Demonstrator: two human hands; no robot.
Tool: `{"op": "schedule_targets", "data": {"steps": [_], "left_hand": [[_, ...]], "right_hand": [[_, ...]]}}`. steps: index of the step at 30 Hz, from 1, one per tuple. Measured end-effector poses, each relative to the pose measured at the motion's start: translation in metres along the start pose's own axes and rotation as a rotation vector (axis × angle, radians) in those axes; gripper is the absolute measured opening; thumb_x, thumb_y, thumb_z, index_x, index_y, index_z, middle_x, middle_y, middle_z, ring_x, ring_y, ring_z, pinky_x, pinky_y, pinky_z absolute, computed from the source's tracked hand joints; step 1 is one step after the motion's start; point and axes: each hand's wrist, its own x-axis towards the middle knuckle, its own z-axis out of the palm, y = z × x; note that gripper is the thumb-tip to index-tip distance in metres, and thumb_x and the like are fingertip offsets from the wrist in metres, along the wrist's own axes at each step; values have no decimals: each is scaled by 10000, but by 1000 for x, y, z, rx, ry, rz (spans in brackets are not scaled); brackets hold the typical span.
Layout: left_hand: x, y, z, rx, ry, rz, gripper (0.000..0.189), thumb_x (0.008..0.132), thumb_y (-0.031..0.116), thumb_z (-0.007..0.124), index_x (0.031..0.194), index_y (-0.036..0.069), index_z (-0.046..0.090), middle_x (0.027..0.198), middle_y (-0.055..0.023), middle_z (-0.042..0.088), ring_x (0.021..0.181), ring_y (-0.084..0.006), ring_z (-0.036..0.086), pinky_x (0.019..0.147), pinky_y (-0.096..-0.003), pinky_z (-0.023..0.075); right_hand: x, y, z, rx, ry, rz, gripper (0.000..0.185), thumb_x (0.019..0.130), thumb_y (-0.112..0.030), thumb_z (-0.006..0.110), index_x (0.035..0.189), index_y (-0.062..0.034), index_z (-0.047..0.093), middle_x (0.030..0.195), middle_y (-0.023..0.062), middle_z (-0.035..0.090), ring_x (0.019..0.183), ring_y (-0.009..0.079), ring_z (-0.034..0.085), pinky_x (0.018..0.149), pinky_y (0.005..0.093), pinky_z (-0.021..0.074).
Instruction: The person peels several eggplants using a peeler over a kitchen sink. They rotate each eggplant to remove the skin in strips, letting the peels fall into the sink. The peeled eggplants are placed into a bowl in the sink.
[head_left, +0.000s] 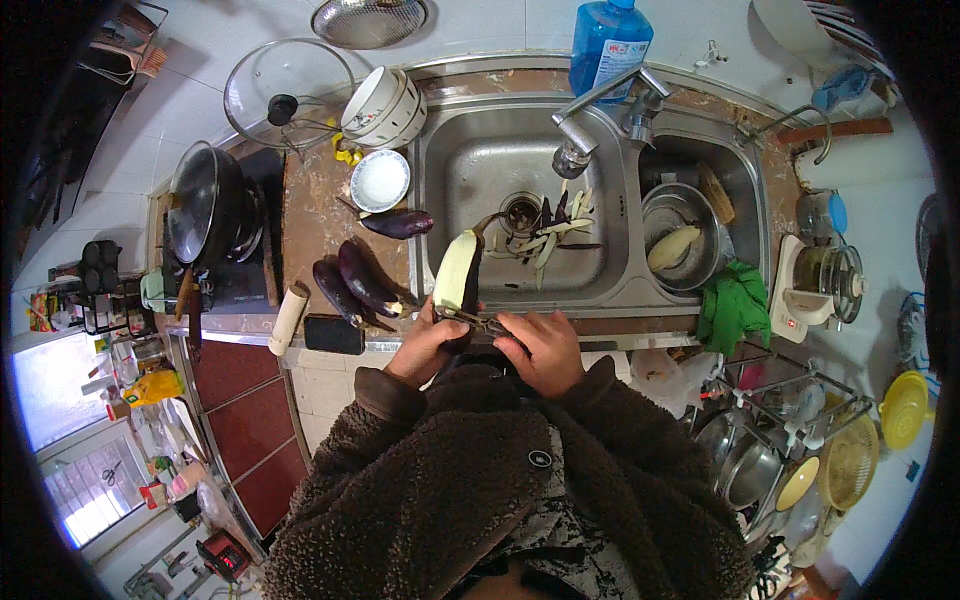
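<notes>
My left hand (424, 346) holds the lower end of a partly peeled eggplant (455, 274), its stem end pointing up over the sink. In my right hand (545, 351) is a metal peeler (487, 324), its head against the eggplant near my left fingers. Strips of eggplant peel (551, 232) lie around the drain of the steel sink (487, 135). A peeled eggplant (673, 247) rests in a metal bowl (652, 206) in the smaller basin. On the counter left of the sink lie several unpeeled eggplants (364, 274).
A faucet (592, 112) reaches over the large basin. Left of it stand stacked bowls (382, 109), a small dish (380, 181) and a glass lid (255, 90). A phone (334, 334) lies near the counter's front edge. A green cloth (735, 304) hangs at the right.
</notes>
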Motion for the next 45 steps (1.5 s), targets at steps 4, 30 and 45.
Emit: {"op": "schedule_targets", "data": {"steps": [4,30,45], "left_hand": [[2,-5,-7,56,-24,-31,616,728,9,706,1291,20,458,1170,-97,603,1051,-203,590,949,-342,461],[2,-16,-16,-289,-160,-74,647,882,282,680,1410,109,348,1106,-63,529,929,-172,546,803,-339,454],[-1,-6,5,-319,-128,-98,426,873,148,633,1250,27,477,1000,-55,557,844,-161,515,738,-302,429]], "right_hand": [[1,0,-1,-22,-1,12,275,838,-250,686,1046,-73,657,798,92,623,677,313,566,637,408,390],[-2,9,0,120,3,25,291,837,-170,693,1085,-33,628,928,121,674,749,304,618,678,398,433],[20,41,7,-29,242,290,217,886,-265,645,1002,-81,655,873,117,677,768,336,637,636,427,440]]}}
